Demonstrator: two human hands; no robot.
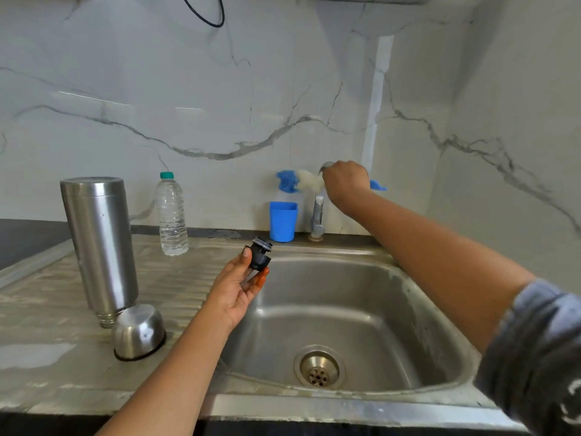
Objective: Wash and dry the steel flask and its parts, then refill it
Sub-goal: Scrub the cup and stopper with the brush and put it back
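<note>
The steel flask (100, 243) stands upside down on the drainboard at the left, leaning a little. Its steel cup lid (139, 332) lies mouth-down right in front of it. My left hand (237, 286) holds the black stopper (260, 255) between thumb and fingers at the sink's left rim. My right hand (345, 182) is raised at the back wall and grips a blue and white bottle brush (298, 180), with the blue handle end poking out to the right. The brush is blurred. It hovers above the tap (317, 215).
A clear plastic water bottle (171, 214) with a green cap stands behind the drainboard. A blue cup (283, 220) sits left of the tap. The steel sink basin (361, 297) with its drain (319, 368) lies below my hands. Marble wall behind.
</note>
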